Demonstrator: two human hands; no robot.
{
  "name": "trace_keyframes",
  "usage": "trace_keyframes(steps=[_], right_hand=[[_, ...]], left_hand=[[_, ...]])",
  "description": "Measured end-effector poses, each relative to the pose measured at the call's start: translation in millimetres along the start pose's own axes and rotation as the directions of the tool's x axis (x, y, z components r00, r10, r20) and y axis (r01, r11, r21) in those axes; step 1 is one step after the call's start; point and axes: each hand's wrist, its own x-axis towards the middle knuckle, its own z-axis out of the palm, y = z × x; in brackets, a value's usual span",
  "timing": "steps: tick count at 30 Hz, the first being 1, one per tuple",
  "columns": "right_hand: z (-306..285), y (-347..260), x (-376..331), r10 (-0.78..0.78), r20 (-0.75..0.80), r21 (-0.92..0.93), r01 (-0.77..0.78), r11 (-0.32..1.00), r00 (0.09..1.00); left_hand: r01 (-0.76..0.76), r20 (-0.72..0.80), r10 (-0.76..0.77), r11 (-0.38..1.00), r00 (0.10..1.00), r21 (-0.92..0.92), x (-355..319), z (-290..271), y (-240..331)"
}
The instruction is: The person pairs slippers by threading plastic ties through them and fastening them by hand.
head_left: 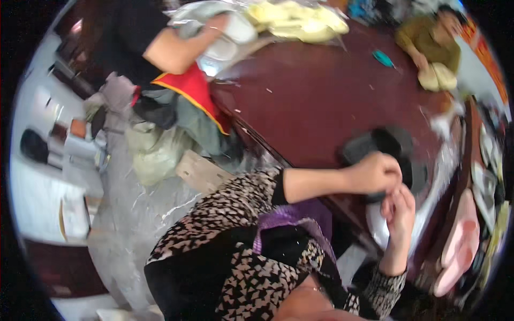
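Observation:
My left hand (375, 174) is closed, its fingertips pinched together over a dark container. Just below it, my right hand (399, 209) has its fingers bent in a pinch, and the fingertips of both hands meet or nearly meet. Whatever lies between them is too small or blurred to make out. Under and behind the hands, the black container (356, 148) rests at the edge of the dark red table (300, 96). Clear plastic (436, 179) lies beside it, to the right.
Pink sole-shaped pieces (459, 243) lie on the right. A co-worker's arm (179, 49) reaches toward pale shoe-like items (235, 29) at the far left, near pale yellow pieces (297, 20). Another person (436, 45) sits at the far right. A teal object (383, 58) lies on the table.

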Motion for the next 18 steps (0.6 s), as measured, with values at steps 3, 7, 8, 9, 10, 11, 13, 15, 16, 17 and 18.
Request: trace_keyframes(steps=[3,7,8,9,10,11,13,15,16,17,18], right_hand=[[8,-9,-3,0.051,0.033,-0.112,-0.047,0.993,0.998],[1,-16,9,-0.112,0.184,-0.429,0.182,0.885,0.977],[0,-14,16,-0.188,0.188,-0.488,0.258,0.834,0.964],[-1,-17,15,-0.232,0.196,-0.573,0.303,0.761,0.953],[-3,-17,21,-0.316,0.207,-0.653,0.371,0.660,0.926],[-4,-15,31,-0.392,0.236,-0.731,0.428,0.531,0.889],[-1,-14,47,-0.443,0.301,-0.829,0.461,0.316,0.844],[2,-10,52,-0.423,0.322,-0.911,0.399,0.104,0.847],[2,-7,54,-0.389,0.298,-0.944,0.329,0.015,0.872],[-1,-6,55,-0.369,0.280,-0.960,0.269,-0.080,0.886],[-1,-5,56,-0.375,0.262,-0.964,0.221,-0.150,0.889]], left_hand=[[0.067,-0.035,-0.068,0.997,0.997,-0.024,-8,-16,-3],[0.281,0.013,-0.371,0.682,0.929,-0.676,-13,-55,-10],[0.301,0.035,-0.391,0.645,0.920,-0.702,-13,-70,-12],[0.279,0.054,-0.363,0.601,0.930,-0.749,-14,-84,-10],[0.280,0.048,-0.392,0.562,0.919,-0.778,-15,-96,-12],[0.278,0.035,-0.426,0.524,0.904,-0.805,-13,-108,-16],[0.305,0.145,-0.346,0.472,0.927,-0.827,-9,-128,-25],[0.358,0.170,-0.388,0.489,0.906,-0.795,-4,-139,-33],[0.375,0.180,-0.396,0.499,0.901,-0.781,2,-141,-36],[0.390,0.190,-0.402,0.508,0.896,-0.768,10,-140,-39],[0.411,0.207,-0.411,0.507,0.888,-0.758,18,-139,-40]])
